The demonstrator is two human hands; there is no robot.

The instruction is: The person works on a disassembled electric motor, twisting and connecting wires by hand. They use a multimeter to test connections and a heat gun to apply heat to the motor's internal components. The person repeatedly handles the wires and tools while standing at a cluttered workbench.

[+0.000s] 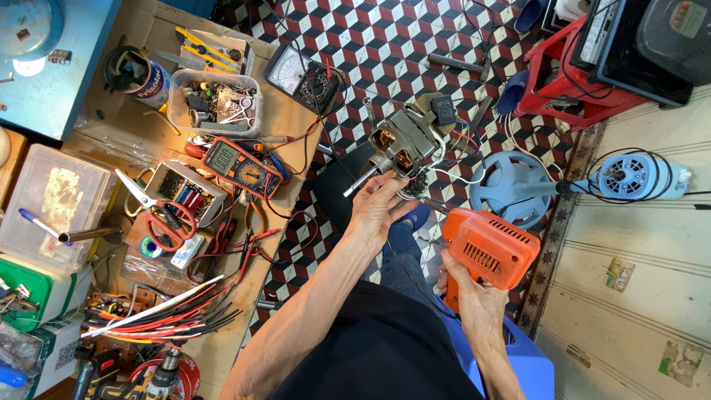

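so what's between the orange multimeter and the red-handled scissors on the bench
In the head view, a small open box of parts sits between the orange multimeter and the red-handled scissors, touching or nearly touching both.

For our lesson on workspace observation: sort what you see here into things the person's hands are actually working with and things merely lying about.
In use:
- left hand holding the grey metal fan motor with copper windings
- right hand gripping the orange plastic soldering gun

Lying about:
- orange digital multimeter
- black analogue meter
- red-handled scissors
- clear plastic tub of small metal parts
- blue plastic fan base
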